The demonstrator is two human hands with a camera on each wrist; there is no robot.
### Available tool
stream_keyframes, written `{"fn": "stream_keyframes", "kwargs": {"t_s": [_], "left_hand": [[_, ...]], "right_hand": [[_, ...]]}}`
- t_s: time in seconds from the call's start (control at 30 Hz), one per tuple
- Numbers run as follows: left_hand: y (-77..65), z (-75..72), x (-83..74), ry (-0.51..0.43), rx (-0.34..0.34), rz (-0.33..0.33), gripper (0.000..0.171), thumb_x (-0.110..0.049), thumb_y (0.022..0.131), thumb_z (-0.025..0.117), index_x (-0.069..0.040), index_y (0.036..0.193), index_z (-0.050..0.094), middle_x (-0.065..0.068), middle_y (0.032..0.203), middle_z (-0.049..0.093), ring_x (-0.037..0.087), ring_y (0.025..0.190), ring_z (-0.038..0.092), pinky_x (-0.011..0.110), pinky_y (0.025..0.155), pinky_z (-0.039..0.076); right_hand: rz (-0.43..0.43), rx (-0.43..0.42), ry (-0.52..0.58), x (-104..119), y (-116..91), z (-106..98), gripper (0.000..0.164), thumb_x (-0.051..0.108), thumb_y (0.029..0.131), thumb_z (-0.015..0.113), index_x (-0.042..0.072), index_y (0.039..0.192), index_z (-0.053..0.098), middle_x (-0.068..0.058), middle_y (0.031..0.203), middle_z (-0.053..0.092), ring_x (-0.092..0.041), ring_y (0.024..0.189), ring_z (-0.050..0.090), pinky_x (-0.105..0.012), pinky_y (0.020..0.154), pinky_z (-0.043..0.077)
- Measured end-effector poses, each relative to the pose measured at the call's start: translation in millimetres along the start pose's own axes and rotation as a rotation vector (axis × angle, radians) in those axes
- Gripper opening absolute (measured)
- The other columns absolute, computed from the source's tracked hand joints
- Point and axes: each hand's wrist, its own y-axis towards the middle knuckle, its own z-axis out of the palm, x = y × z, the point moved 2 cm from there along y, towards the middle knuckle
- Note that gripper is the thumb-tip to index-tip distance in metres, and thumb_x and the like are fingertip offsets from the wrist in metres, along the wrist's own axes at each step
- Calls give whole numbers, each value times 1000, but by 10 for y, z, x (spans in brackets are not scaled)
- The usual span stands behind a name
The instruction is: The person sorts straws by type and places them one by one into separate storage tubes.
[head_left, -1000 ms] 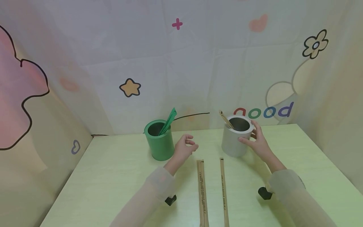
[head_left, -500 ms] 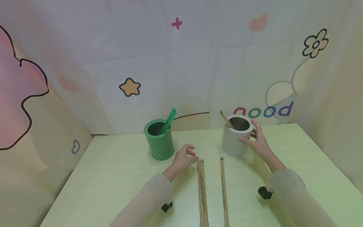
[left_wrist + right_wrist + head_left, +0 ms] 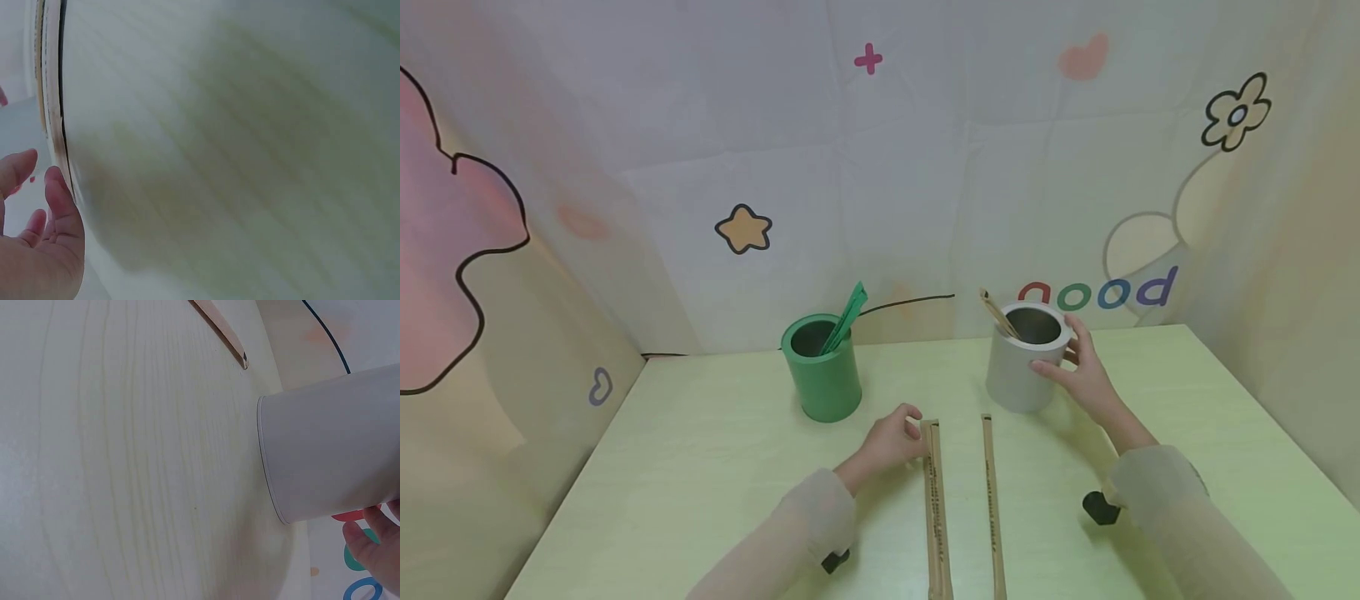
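Note:
My left hand is low over the table at the upper left of two slim brown paper-wrapped sticks lying side by side. Its fingers are bent, with a gap between thumb and fingers. In the left wrist view the sticks run just past the fingertips. A third wrapped stick lies apart to their right. At the back right, my right hand holds the side of a grey cylindrical cup, thumb in front and fingers behind. One brown stick leans out of this cup.
A green cylindrical cup with green wrapped sticks leaning out stands at the back left. Behind the table hangs a printed cloth, which also runs along both sides.
My left hand has come down and toward me, from beside the green cup to the upper end of the two sticks. My right hand stays at the grey cup.

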Motion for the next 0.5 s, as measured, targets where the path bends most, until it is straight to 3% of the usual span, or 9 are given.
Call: {"fn": "stream_keyframes", "kwargs": {"t_s": [0.17, 0.5], "left_hand": [[-29, 49, -3, 57, 11, 54, 43, -10, 73, 69, -10, 110, 46, 2, 85, 57, 11, 62, 54, 22, 56, 43], [-62, 121, -50, 205, -37, 123, 46, -10, 71, 70, -5, 111, 48, -2, 73, 52, 9, 59, 44, 20, 52, 36]], "right_hand": [[-4, -1, 3, 2, 2, 0, 89, 23, 83, 62, 23, 142, -4, -22, 143, 16, -45, 124, 24, -61, 93, 30], [7, 3, 0, 10, -9, -3, 88, 24, 83, 61, 24, 142, -4, -22, 143, 16, -45, 124, 23, -61, 94, 29]]}}
